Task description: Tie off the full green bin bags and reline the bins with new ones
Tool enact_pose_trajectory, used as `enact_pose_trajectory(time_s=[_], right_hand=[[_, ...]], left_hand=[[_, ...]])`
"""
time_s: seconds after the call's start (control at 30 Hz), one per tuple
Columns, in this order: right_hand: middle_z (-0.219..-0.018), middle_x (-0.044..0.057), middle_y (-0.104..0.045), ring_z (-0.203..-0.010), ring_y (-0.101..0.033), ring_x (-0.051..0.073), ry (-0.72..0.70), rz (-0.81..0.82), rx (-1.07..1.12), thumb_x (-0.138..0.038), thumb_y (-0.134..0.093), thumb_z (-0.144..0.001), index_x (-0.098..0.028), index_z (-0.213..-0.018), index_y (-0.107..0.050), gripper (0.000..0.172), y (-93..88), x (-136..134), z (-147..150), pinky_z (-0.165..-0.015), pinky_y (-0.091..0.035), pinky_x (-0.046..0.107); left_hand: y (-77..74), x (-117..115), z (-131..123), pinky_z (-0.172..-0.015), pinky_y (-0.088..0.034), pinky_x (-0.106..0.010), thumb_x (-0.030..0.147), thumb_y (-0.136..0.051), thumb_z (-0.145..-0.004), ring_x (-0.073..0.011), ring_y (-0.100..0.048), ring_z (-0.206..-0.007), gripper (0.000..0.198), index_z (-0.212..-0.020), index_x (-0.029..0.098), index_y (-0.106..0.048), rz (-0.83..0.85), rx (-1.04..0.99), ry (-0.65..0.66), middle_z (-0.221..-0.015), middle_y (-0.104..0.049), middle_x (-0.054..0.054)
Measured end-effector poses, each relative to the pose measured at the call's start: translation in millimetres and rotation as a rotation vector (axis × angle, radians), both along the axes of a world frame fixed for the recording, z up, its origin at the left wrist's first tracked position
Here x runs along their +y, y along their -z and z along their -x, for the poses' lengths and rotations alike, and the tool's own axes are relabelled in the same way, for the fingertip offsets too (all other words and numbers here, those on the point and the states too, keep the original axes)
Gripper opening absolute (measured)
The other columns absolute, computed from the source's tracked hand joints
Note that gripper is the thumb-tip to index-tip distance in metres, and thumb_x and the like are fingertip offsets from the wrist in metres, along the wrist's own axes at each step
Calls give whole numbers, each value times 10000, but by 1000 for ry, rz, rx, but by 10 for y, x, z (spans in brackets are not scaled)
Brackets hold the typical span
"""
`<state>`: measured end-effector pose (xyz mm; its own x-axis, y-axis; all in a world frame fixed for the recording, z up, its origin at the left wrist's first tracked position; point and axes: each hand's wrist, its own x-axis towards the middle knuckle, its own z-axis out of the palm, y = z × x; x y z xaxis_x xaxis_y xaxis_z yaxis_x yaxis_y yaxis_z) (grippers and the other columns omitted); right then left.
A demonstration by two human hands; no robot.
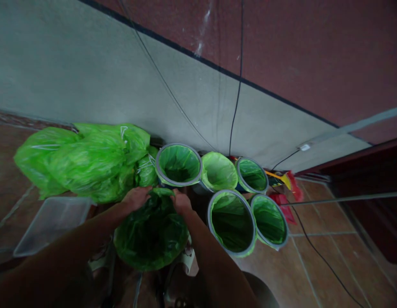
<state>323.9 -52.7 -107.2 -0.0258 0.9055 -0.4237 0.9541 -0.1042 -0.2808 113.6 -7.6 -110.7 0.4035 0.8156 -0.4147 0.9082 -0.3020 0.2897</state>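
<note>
A bin lined with a green bag (pixel 151 231) stands between my feet, its mouth facing up. My left hand (pixel 138 198) is closed on the bag's far edge at the left. Closed on the same edge a little to the right is my right hand (pixel 181 202). The green plastic folds over the rim all round, so no bare rim shows. Just beyond my right hand is a bin with a grey ring (pixel 179 164) over its green liner. Right of my right forearm stands another ringed, lined bin (pixel 232 222).
Filled green bags (pixel 85 158) lie against the wall at the left, beside a clear plastic tray (pixel 53 224). More lined bins (pixel 219 171) stand along the wall. A red dustpan (pixel 283 207), a yellow-handled brush (pixel 286 180) and a black cable (pixel 317 252) are at the right.
</note>
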Motion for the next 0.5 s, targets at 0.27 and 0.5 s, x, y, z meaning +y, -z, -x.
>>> enact_pose_trajectory(time_s=[0.27,0.5], right_hand=[[-1218,161,-666,-1031,-670,253,25,-107,37,-197,-489,-942,-142,-1337,-536,402,-229,-497,541,-862,-515,349],[-1185,106,-705,-1052,-678,229,116,-165,138,-251,-457,-967,-174,-1286,-588,354,-527,-608,591,-902,-511,322]], left_hand=[[-272,80,-106,-1037,-470,-390,332,-586,-854,-318,-610,-1243,592,-1399,111,-517,-18,27,-47,-1361,-623,-211],[-621,176,-97,-1073,-437,-360,376,-551,-886,-297,-584,-1279,567,-1389,115,-528,-29,8,6,-1412,-592,-184]])
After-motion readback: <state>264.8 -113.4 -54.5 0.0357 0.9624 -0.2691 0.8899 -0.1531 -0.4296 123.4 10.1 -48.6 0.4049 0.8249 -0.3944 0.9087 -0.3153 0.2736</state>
